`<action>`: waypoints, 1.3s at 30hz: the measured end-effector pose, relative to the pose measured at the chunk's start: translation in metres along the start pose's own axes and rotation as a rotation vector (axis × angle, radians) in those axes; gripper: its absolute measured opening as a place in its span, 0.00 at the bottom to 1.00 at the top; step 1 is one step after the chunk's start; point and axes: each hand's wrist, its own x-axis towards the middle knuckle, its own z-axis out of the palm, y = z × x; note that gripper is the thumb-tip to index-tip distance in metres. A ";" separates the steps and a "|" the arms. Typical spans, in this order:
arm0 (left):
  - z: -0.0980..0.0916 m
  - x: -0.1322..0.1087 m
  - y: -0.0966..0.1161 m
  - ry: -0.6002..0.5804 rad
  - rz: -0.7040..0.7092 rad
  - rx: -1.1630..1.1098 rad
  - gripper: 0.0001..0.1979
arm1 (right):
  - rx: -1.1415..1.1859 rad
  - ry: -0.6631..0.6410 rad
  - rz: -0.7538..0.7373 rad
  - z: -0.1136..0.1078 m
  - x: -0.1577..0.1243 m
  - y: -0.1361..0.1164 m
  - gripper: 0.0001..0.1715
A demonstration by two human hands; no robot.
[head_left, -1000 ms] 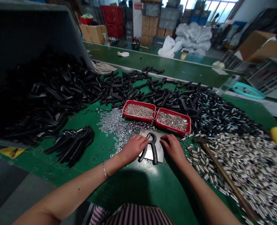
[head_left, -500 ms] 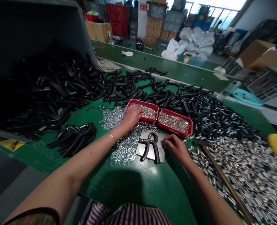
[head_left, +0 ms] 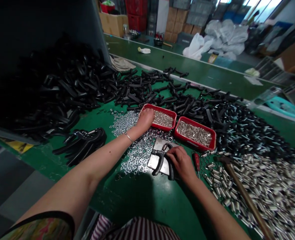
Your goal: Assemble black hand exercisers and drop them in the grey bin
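My left hand [head_left: 147,119] reaches into the left red tray [head_left: 174,124], its fingers bunched down among small metal parts [head_left: 163,118]; what they pinch is hidden. On a metal plate [head_left: 152,162] lies a black hand grip strengthener [head_left: 158,162] with two handles and a small spring at its top. My right hand [head_left: 183,162] is closed at the upper part of its right handle, thumb and fingers pinched together there. Just right of that hand lies a red-handled screwdriver [head_left: 196,161]. Loose metal rings and nuts [head_left: 137,155] spread left of the plate.
A second red tray [head_left: 194,134] holds small metal pins. Several assembled grips [head_left: 84,145] lie stacked at left, before a large bin of black handles [head_left: 62,83]. A hammer [head_left: 244,193] rests on a heap of metal cylinders [head_left: 269,186]. Black-and-silver parts [head_left: 252,130] are piled behind.
My right hand has moved left from the plate's edge onto the strengthener's right handle, uncovering the screwdriver. My left hand has sunk its fingers into the left tray. The view has shifted slightly.
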 end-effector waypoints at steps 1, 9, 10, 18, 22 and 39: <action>0.001 -0.001 0.000 0.013 0.005 -0.023 0.09 | -0.034 0.000 -0.047 0.002 0.000 0.000 0.08; -0.002 -0.001 -0.007 0.080 0.059 -0.154 0.04 | -0.221 0.033 -0.164 0.014 -0.005 0.006 0.12; -0.004 -0.004 -0.006 0.101 0.073 -0.190 0.04 | -0.250 0.031 -0.169 0.014 -0.005 0.006 0.13; -0.022 -0.094 0.025 0.095 0.125 -0.484 0.04 | -0.229 -0.105 -0.206 -0.001 -0.008 0.005 0.15; -0.034 -0.139 0.005 0.068 0.007 -0.518 0.05 | -0.364 0.109 -0.020 -0.063 -0.046 0.031 0.18; -0.029 -0.139 0.035 -0.025 0.027 -0.644 0.04 | -0.606 0.187 0.441 -0.172 -0.136 0.046 0.24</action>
